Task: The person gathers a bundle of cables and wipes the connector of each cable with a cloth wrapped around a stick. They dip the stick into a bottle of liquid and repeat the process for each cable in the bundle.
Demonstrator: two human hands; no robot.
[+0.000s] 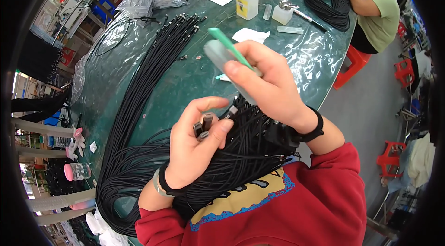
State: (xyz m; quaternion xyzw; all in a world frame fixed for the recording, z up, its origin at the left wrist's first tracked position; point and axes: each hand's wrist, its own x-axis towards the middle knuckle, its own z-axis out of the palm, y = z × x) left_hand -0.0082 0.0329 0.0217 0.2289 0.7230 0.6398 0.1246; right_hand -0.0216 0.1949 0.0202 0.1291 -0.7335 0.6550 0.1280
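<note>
Several black cables with metal plug ends (207,120) are gripped in my left hand (187,151), its fingers curled around them. Above and to the right, my right hand (276,86) is closed on a green stick-like tool (227,46). A translucent greyish piece (217,55), blurred, shows beside the tool under the same fingers; its kind is unclear. Below both hands, a thick heap of black cables (232,146) lies against my front. One more plug (232,111) shows near my left fingertips. The hands are apart from each other.
A long bundle of black cables (143,74) runs along the left of the green table (185,86). Two pump-top bottles (248,3) and a white paper piece (250,35) lie beyond. At the far right a co-worker (382,14) sits by a cable coil (327,5).
</note>
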